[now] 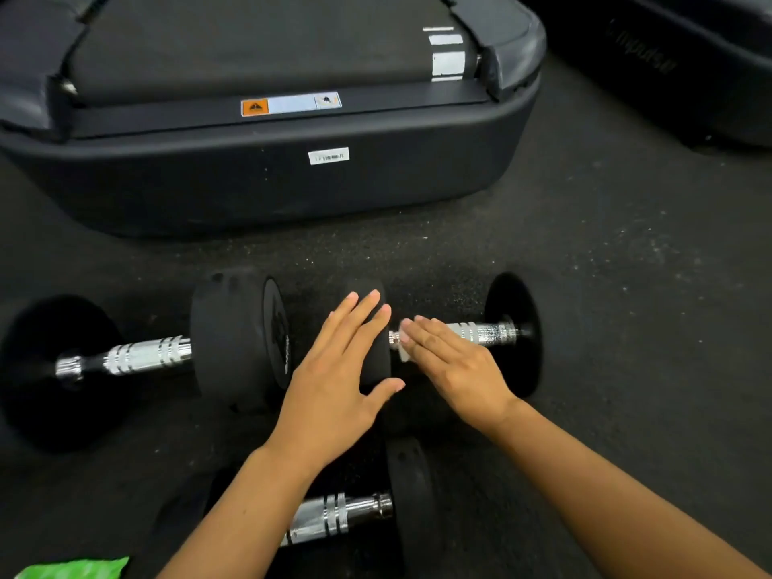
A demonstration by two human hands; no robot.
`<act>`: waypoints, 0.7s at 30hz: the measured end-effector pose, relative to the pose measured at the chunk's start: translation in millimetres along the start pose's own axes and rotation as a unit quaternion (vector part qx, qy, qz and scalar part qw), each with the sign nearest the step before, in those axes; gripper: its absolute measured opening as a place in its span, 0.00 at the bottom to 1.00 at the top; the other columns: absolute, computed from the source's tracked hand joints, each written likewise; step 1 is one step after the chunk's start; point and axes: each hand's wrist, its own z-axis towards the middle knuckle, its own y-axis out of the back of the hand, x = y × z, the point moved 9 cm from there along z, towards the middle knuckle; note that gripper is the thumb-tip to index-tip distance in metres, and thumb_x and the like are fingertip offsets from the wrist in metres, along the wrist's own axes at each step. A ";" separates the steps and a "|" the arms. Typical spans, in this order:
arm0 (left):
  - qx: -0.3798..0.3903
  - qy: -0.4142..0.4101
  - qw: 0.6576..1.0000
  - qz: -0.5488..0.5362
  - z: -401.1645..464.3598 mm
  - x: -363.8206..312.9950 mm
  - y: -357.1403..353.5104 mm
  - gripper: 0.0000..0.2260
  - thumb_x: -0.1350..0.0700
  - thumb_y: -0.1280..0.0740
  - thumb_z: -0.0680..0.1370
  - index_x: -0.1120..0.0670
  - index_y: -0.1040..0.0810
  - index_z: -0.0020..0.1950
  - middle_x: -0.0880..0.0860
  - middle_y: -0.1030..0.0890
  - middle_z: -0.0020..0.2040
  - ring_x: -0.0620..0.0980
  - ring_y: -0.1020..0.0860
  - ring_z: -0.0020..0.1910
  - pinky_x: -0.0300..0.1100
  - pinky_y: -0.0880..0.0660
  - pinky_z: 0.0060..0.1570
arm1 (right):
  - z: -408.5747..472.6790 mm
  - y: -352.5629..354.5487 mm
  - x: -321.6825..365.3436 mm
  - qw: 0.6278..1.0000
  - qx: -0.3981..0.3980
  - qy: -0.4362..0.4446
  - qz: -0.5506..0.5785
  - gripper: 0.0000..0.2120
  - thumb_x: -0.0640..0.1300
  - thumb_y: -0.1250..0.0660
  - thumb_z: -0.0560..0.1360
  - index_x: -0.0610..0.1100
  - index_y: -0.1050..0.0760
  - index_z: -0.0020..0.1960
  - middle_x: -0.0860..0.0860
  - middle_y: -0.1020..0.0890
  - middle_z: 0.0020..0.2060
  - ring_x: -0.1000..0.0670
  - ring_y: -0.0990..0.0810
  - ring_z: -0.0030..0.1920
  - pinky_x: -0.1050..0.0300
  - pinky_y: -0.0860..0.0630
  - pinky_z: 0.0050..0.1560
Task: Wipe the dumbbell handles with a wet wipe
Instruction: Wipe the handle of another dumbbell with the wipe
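- Looking down, we see a big black treadmill base (267, 177) filling the 12 o'clock part of the view, its dark belt (250, 39) above an orange-and-white warning sticker (291, 104) and a small white barcode label (328, 156).
- At 1 o'clock we see the edge of a second black machine (676, 64) with faint lettering we cannot read.
- At 7 o'clock we see a corner of a bright green packet (73, 569) on the speckled black rubber floor (626, 265).
- We see three black-ended dumbbells: one at 9 o'clock (133, 357), one under our forearm at 6 o'clock (334, 520), and the one we are working on at the centre (480, 334), its far disc at 3 o'clock.
- Its near rubber head (374, 353) is largely covered by our left hand, which blocks the view of it.
- Our left hand (342, 378) lies flat on that head, fingers straight and together, thumb spread at its lower edge; it grips nothing.
- Our right hand (455, 365) lies flat over the chrome handle (480, 333) with straight fingers, pressing a small white wet wipe (403, 353) onto the bar; only a scrap of wipe shows beside the fingertips.
- We see the handle as shiny chrome with ringed, knurled bands and bright glints; the heads are matt, round and thick.
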 end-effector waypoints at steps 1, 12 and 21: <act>0.005 -0.001 1.000 0.009 -0.3 -0.1 0.8 0.34 0.43 0.32 0.70 0.49 0.39 0.74 0.43 0.44 0.75 0.40 0.52 0.74 0.42 0.48 0.71 | -2.8 2.1 -3.2 1.000 -0.004 -0.005 0.001 0.16 0.35 0.34 0.72 0.35 0.23 0.59 0.41 0.21 0.58 0.42 0.22 0.59 0.47 0.26 0.59; 0.039 -0.036 0.994 0.091 15.6 -1.7 -4.3 0.35 0.40 0.38 0.72 0.51 0.44 0.75 0.47 0.45 0.76 0.44 0.52 0.75 0.45 0.50 0.73 | 12.1 -10.5 0.5 0.997 0.027 -0.059 0.036 0.18 0.33 0.30 0.69 0.34 0.23 0.58 0.40 0.20 0.56 0.41 0.21 0.56 0.45 0.25 0.58; 0.029 -0.024 0.998 0.059 11.9 -2.4 -4.7 0.36 0.42 0.36 0.70 0.49 0.44 0.75 0.44 0.46 0.76 0.42 0.53 0.75 0.39 0.57 0.72 | 23.4 -11.7 -7.6 0.981 0.049 -0.176 0.066 0.16 0.36 0.27 0.67 0.38 0.21 0.54 0.44 0.17 0.51 0.45 0.18 0.51 0.52 0.23 0.53</act>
